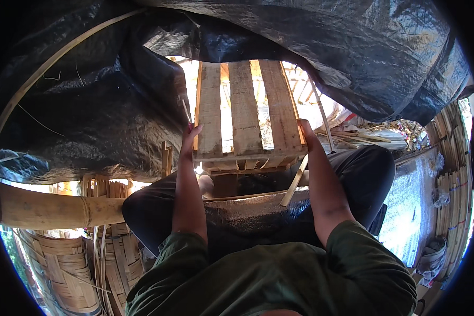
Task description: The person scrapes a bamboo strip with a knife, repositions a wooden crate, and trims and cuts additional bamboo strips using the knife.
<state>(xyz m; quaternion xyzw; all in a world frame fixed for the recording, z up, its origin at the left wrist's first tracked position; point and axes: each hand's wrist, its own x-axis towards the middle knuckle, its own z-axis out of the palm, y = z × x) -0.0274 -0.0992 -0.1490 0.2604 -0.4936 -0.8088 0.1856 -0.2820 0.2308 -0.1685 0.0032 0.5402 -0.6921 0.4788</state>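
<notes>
Crate (246, 108) of pale, rough wooden slats sits squarely ahead of the seated person in the green shirt (279, 274), between the outstretched arms, as I follow the head camera from afar. Its long axis runs away from the wearer, almost straight up my view, and three broad boards (209, 105) follow that line with bright gaps between them. The near end, a crosswise wooden face, points back toward the lap; the far end points at the sunlit opening under a dark tarpaulin (363, 47). I see the slatted face turned toward the lens, but I cannot tell what bears the far end.

Left hand (193, 131) grips the crate's left edge, thumb near the outer board; right hand (304, 127) grips the right edge, roughly level with it. I cannot make out the fingers hidden behind the wood. Below the near end, a loose wooden strip (294, 183) slants just beside the right forearm (325, 189), its lower tip over a silvery sheet (258, 208). To the left, I have a thick bamboo pole (63, 208) lying crosswise near the left knee (147, 205), with woven bamboo (58, 263) below it.
</notes>
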